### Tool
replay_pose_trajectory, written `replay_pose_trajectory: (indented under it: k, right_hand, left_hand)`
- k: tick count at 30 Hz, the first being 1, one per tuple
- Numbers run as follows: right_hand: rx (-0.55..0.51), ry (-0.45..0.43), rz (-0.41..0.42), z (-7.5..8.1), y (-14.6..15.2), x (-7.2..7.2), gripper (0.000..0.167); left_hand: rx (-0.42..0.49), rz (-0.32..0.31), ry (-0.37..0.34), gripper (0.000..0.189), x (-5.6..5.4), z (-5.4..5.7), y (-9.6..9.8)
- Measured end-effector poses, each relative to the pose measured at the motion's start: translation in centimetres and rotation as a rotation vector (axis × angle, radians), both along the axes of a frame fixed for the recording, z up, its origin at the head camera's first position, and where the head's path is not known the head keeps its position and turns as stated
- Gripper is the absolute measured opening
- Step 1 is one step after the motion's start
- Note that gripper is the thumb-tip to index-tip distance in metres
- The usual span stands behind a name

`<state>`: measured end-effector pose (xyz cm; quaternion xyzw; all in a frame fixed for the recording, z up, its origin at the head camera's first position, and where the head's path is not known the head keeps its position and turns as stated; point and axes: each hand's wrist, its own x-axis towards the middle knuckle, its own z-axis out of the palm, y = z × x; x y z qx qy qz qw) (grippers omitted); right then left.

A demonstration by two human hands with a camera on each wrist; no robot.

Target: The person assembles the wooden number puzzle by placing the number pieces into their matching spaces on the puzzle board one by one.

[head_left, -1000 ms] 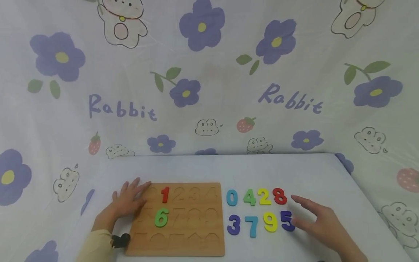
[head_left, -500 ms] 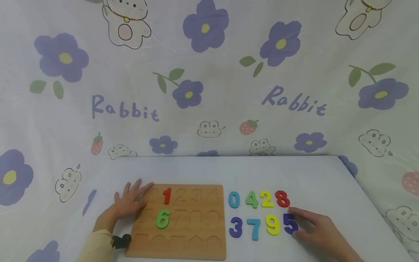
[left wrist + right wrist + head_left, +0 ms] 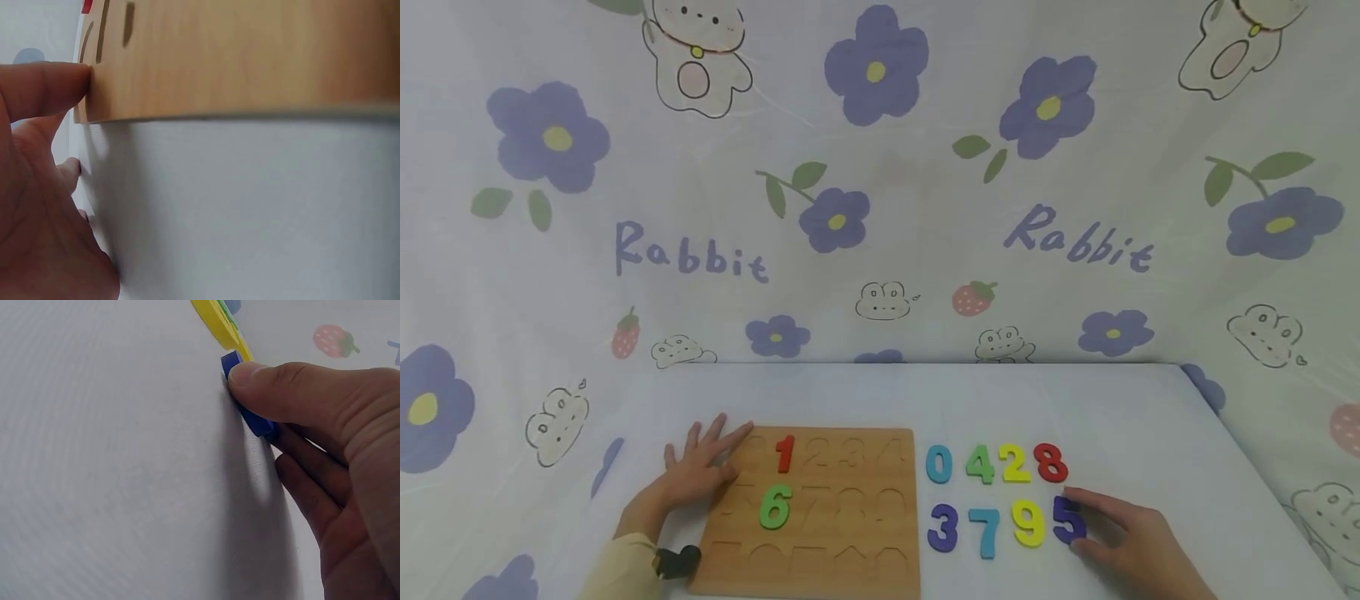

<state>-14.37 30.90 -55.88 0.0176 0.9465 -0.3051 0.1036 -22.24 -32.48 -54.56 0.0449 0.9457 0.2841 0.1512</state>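
Observation:
My right hand point(image 3: 1131, 537) pinches the dark blue number 5 point(image 3: 1068, 521) between thumb and fingers, at the right end of the lower row of loose numbers. In the right wrist view the thumb lies on the blue number's point(image 3: 251, 419) side, close over the white surface. My left hand point(image 3: 696, 471) rests with spread fingers on the upper left corner of the wooden number board point(image 3: 835, 537). Its thumb point(image 3: 50, 87) touches the board's edge in the left wrist view. On the board sit a red 1 point(image 3: 785, 454) and a green 6 point(image 3: 775, 507).
Right of the board, the upper row has a blue 0 point(image 3: 938, 463), green 4 point(image 3: 980, 464), yellow 2 point(image 3: 1015, 463) and red 8 point(image 3: 1051, 462). Below are a purple 3 point(image 3: 943, 528), light blue 7 point(image 3: 984, 532) and yellow 9 point(image 3: 1027, 523). A patterned cloth point(image 3: 925, 183) hangs behind.
My right hand has moved in to the dark blue 5, and its fingers have closed from a wide spread to a pinch on it. The left hand stays at the board.

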Motion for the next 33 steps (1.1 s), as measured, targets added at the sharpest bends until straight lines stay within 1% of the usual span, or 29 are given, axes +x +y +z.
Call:
replay_pose_trajectory:
  k: [2,6,9,11,15,18,20,25,26,28,31,32,33]
  right_hand:
    - [0.006,0.010,-0.007,0.3,0.1,0.1,0.071]
    - [0.022,0.093,0.005,1.2,0.2,0.9,0.070]
    - [0.024,0.175,0.025,2.5,-0.5,1.5,0.068]
    - [0.016,0.214,0.039,3.6,-1.4,1.7,0.067]
    - [0.003,0.329,0.094,5.8,-3.7,1.9,0.064]
    - [-0.026,0.401,0.123,7.2,-5.6,1.7,0.062]
    - [-0.060,0.441,0.144,7.9,-7.1,1.3,0.061]
    - [-0.150,0.476,0.199,9.2,-11.2,0.0,0.059]
    - [-0.169,0.469,0.209,9.4,-12.1,-0.2,0.059]
    - [-0.201,0.456,0.232,9.8,-13.9,-0.7,0.059]
    - [-0.260,0.426,0.262,10.2,-16.7,-1.5,0.058]
    - [-0.280,0.422,0.276,10.2,-17.6,-1.8,0.058]
    - [-0.297,0.420,0.291,10.3,-18.5,-2.0,0.057]
  left_hand:
    - [-0.002,-0.001,-0.001,0.074,-0.1,-0.1,-0.1]
    - [-0.008,-0.012,0.006,0.074,-0.1,-0.2,-0.2]
    - [-0.011,-0.016,0.023,0.073,-0.1,0.0,-0.2]
    - [-0.009,-0.014,0.026,0.073,-0.1,0.1,-0.1]
    - [-0.023,-0.003,0.019,0.073,0.0,0.0,0.0]
    - [-0.028,0.001,0.012,0.074,0.0,-0.4,-0.1]
    - [-0.017,0.004,0.012,0.075,0.1,-0.5,-0.4]
    - [0.029,-0.007,0.021,0.076,0.3,-0.4,-0.8]
    - [0.032,-0.008,0.032,0.076,0.2,-0.6,-0.9]
    - [0.034,-0.010,0.031,0.077,0.1,-0.6,-0.9]
    - [0.033,0.003,0.031,0.077,-0.1,-0.6,-0.8]
    - [0.038,0.007,0.036,0.077,-0.2,-0.8,-0.9]
    - [0.045,0.009,0.025,0.078,-0.2,-0.6,-0.8]
